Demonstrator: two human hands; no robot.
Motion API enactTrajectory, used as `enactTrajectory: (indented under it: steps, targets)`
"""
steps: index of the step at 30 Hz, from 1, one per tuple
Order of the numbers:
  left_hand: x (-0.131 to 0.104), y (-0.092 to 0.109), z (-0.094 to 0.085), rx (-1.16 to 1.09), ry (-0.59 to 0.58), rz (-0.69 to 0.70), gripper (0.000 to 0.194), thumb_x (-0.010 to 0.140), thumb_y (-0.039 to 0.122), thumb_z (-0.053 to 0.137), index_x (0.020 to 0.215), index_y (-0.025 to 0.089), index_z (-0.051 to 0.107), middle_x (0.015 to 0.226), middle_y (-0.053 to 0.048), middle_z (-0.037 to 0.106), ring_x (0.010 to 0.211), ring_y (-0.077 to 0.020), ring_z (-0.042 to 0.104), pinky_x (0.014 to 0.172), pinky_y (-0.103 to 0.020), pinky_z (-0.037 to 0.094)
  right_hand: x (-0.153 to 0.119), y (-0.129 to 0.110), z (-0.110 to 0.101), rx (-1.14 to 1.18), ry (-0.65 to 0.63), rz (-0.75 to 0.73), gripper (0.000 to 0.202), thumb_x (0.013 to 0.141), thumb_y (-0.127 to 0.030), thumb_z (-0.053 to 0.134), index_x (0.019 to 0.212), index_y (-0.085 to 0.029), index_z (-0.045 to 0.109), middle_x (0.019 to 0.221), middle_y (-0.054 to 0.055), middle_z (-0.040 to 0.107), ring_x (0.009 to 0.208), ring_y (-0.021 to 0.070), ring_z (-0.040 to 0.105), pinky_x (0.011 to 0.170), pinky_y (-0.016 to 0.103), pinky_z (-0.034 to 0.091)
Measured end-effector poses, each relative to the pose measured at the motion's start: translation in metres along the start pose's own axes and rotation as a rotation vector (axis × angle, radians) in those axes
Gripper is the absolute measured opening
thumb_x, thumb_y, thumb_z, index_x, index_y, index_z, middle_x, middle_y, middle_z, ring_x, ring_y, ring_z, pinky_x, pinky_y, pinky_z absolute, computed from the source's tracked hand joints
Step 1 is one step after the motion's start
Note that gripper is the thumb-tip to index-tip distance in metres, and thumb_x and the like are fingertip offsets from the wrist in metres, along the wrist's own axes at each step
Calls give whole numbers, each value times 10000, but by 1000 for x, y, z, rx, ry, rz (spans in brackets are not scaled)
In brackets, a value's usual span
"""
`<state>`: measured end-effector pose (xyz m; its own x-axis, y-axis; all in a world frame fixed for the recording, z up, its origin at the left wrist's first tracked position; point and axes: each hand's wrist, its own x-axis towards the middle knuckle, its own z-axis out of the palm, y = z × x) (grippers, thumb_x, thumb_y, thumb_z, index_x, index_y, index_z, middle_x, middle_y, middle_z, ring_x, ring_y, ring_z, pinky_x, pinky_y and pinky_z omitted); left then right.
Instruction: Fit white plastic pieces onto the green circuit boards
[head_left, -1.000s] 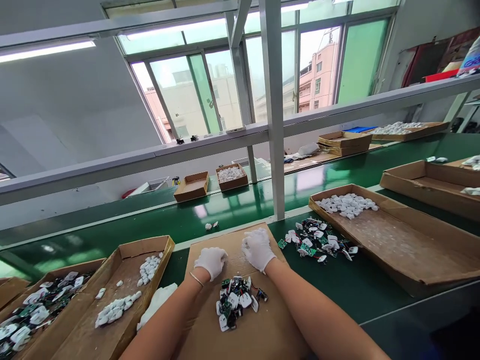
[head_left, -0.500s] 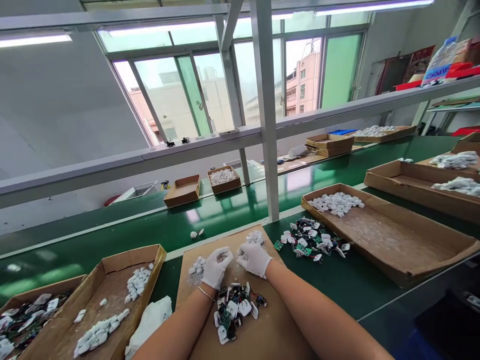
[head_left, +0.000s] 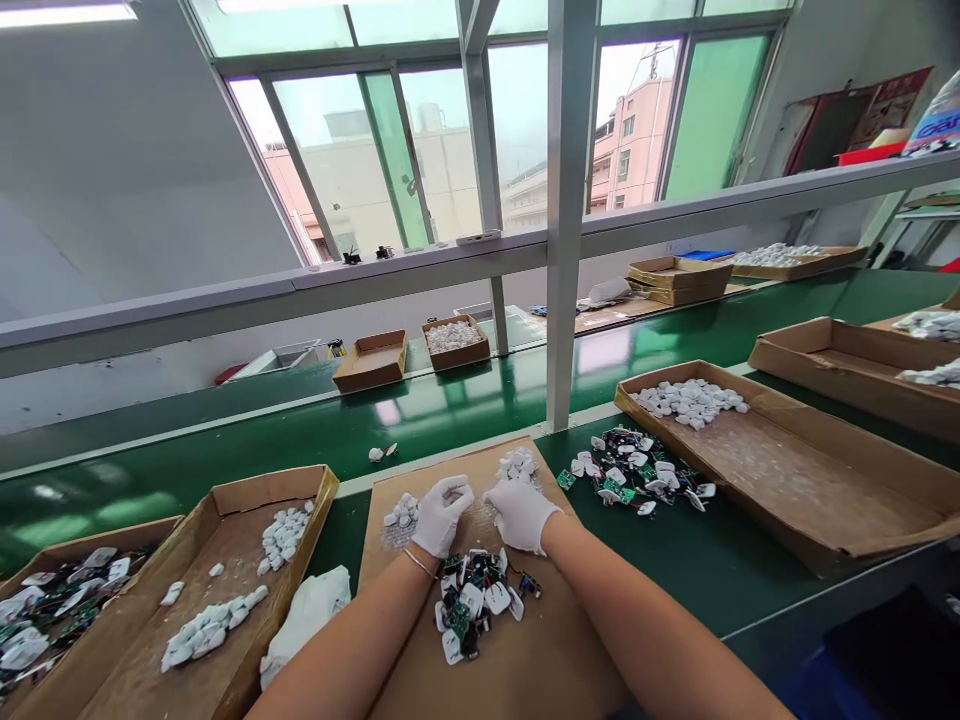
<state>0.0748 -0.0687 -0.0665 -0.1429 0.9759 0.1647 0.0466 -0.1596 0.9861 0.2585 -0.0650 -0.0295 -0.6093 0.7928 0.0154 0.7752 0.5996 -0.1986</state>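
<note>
My left hand (head_left: pixel 442 516), in a white glove, is curled with thumb and fingertips together above a cardboard sheet (head_left: pixel 551 650). Facing it, my gloved right hand (head_left: pixel 523 516) has its fingers pinched. Anything between the fingertips is too small or hidden to make out. Bubble wrap (head_left: pixel 480 524) lies between the hands. Small white pieces (head_left: pixel 403 511) are heaped beside my left hand, and another white heap (head_left: pixel 517 463) sits just behind my right. Nearer to me, between my forearms, is a pile of green circuit boards with white plastic parts and wires (head_left: pixel 476 600).
Left stands a cardboard tray (head_left: pixel 214 540) with white pieces, beside a white cloth or bag (head_left: pixel 311 615). More circuit boards (head_left: pixel 637 470) lie on the green bench to the right, by a larger tray (head_left: pixel 795 480). A grey metal post (head_left: pixel 562 220) rises behind the sheet.
The view has shifted, so the scene sits a little differently in the picture. My right hand has turned slightly, its back now more toward me. Both hands remain closed over the sheet.
</note>
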Motion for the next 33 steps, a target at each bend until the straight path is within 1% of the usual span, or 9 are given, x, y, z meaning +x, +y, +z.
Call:
enactTrajectory:
  steps: [3, 9, 12, 16, 20, 24, 28, 31, 33]
  targets:
    - [0, 1, 0, -15, -5, -1, 403, 607, 345, 798, 932, 134, 689, 851, -88, 744, 829, -215, 702, 845, -363, 538, 4, -3, 2, -88, 83, -6, 218, 781, -138, 567, 973, -151, 668, 1039, 167, 621, 981, 314, 586, 855, 475, 423]
    - [-1, 6, 2, -12, -28, 0, 378, 586, 328, 815, 895, 140, 703, 841, -84, 745, 811, -213, 692, 836, -357, 534, 12, -18, 0, -154, 106, 66, 224, 845, -92, 471, 934, -139, 671, 950, 160, 620, 857, 291, 629, 698, 405, 484]
    - [-2, 8, 2, -8, -32, 3, 368, 582, 324, 816, 885, 144, 711, 850, -83, 747, 811, -211, 688, 836, -354, 532, 11, -22, 0, -150, 110, 76, 179, 791, -149, 568, 941, -150, 666, 955, 160, 615, 879, 310, 624, 693, 413, 489]
    - [-2, 9, 2, -13, -34, 2, 371, 579, 331, 818, 882, 145, 714, 859, -87, 748, 805, -211, 687, 831, -356, 532, 7, -20, 6, -123, 43, 38, 256, 726, -198, 623, 971, -139, 668, 1003, 180, 614, 852, 314, 623, 756, 482, 467]
    - [-2, 8, 3, -28, -37, -1, 385, 560, 343, 830, 869, 143, 713, 832, -84, 746, 787, -211, 686, 809, -350, 537, 11, -16, 14, 34, 33, -17, 269, 768, -193, 572, 1001, -106, 674, 1025, 193, 638, 878, 291, 621, 786, 412, 458]
    - [-2, 6, 2, -59, -23, 8, 428, 565, 359, 831, 907, 140, 696, 818, -78, 740, 784, -208, 689, 803, -352, 540, 15, -9, 14, 106, 48, -3, 292, 851, -166, 485, 1067, -161, 682, 1014, 126, 687, 900, 238, 629, 813, 335, 450]
    - [-2, 4, 1, -97, 6, 21, 483, 555, 339, 836, 960, 137, 667, 838, -78, 733, 806, -204, 691, 820, -354, 539, 16, -1, 15, 368, 214, 84, 304, 905, -177, 449, 1087, -195, 691, 980, 79, 719, 920, 205, 641, 856, 314, 456]
    - [-1, 3, 2, -121, 17, 23, 522, 531, 309, 842, 983, 135, 648, 860, -84, 729, 813, -202, 693, 822, -356, 543, 17, 4, 19, 671, 329, 149, 264, 816, -183, 584, 1050, -143, 699, 951, 97, 725, 856, 195, 664, 815, 295, 495]
    - [-2, 3, 2, -127, 16, 22, 534, 523, 291, 843, 990, 133, 637, 871, -91, 729, 805, -201, 695, 818, -361, 548, 18, 7, 20, 790, 394, 173, 290, 772, -173, 619, 1048, -130, 694, 941, 101, 728, 826, 189, 671, 799, 289, 513]
